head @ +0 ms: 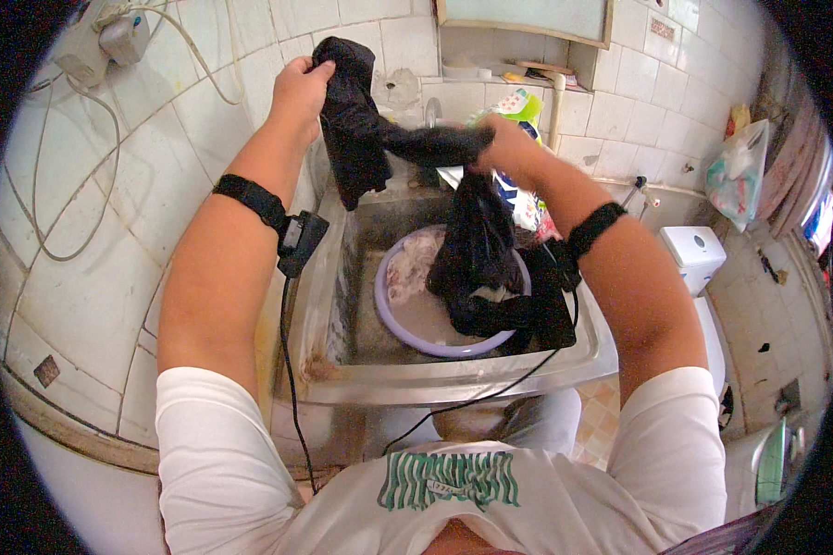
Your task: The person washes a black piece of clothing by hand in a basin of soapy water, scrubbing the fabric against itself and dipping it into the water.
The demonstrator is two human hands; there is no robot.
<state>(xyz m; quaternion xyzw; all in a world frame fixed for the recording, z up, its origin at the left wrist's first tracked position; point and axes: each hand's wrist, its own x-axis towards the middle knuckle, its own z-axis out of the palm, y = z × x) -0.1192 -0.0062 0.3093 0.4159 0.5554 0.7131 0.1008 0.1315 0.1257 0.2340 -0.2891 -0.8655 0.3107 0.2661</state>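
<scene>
A wet-looking black garment [361,118] is stretched between my two hands above a steel sink [382,381]. At the upper left, my left hand [302,87] pinches one end of it between thumb and fingers. My right hand [503,149], slightly blurred, grips the cloth further right. From there the dark fabric hangs down into a round basin with a pale purple rim [389,312], which stands inside the sink. Cloudy water and foam [413,270] show in the basin's left part. Dark cloth also lies over the basin's right side, towards the sink's edge.
A colourful plastic packet [524,201] stands behind my right hand, near the tap [433,111]. Black cables hang from devices strapped to both forearms and cross the sink's front edge. A white toilet [694,257] is at the right; a tiled wall [132,201] rises at the left.
</scene>
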